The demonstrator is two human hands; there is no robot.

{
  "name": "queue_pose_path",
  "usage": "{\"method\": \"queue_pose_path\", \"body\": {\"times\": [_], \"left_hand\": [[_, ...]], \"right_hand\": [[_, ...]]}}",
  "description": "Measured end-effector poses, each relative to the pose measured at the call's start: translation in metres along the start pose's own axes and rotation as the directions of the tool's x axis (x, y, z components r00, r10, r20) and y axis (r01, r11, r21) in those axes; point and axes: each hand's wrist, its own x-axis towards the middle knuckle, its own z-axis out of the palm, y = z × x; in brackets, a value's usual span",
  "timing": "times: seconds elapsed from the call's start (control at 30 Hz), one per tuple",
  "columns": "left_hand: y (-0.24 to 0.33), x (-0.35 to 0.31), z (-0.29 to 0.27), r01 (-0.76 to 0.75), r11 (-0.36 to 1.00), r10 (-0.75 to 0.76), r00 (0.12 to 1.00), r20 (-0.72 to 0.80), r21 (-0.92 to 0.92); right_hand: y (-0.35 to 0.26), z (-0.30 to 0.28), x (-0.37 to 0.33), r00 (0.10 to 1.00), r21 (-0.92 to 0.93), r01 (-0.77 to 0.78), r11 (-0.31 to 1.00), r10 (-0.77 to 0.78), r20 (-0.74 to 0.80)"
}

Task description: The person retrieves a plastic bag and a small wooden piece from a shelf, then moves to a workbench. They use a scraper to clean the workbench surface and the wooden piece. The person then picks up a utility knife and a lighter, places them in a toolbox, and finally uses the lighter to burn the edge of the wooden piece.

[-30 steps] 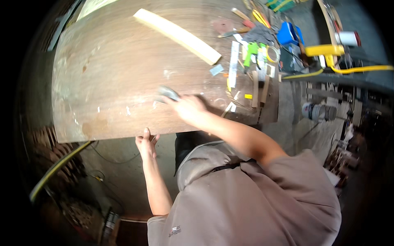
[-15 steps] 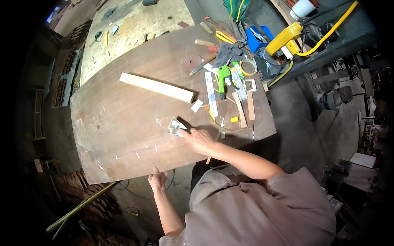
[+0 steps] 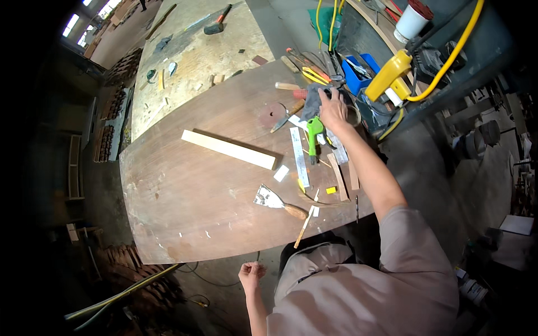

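Observation:
My right hand (image 3: 334, 110) reaches to the far right of the brown board and rests on a crumpled grey cloth (image 3: 315, 101), its fingers stretched and apart. Part of the cloth is hidden beneath it. By my wrist is a green air blow gun (image 3: 314, 134). Below the board's near edge hangs my left hand (image 3: 251, 272), fingers curled in, with no object visible in them. A putty knife (image 3: 269, 197) with a wooden handle lies flat near the middle of the board. Beyond it is a pale wood strip (image 3: 228, 149).
The brown board (image 3: 185, 207) bears a steel ruler (image 3: 299, 155), a round sanding disc (image 3: 272, 114), a yellow block (image 3: 331, 190) and curved wood strips (image 3: 337, 176). A blue bin (image 3: 358, 73) and a yellow corded tool (image 3: 389, 77) stand at right. A hammer (image 3: 217, 21) lies on the far table.
My right hand has let go of the putty knife, leaving it on the board, and moved far right onto the grey cloth. My left hand's fingers have curled. The view has shifted.

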Motion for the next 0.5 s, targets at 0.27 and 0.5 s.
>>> {"method": "queue_pose_path", "body": {"times": [0.27,0.5], "left_hand": [[-0.037,-0.016,-0.033,-0.055,0.961,0.105,0.979,-0.174,0.269],[-0.052,-0.033,-0.038,-0.009,0.774,0.154,0.973,-0.174,0.633]], "right_hand": [[-0.039,-0.013,0.067,0.944,-0.193,0.193,0.962,-0.129,0.305],[-0.068,0.049,0.151,0.943,-0.133,-0.034,0.990,0.076,0.323]]}}
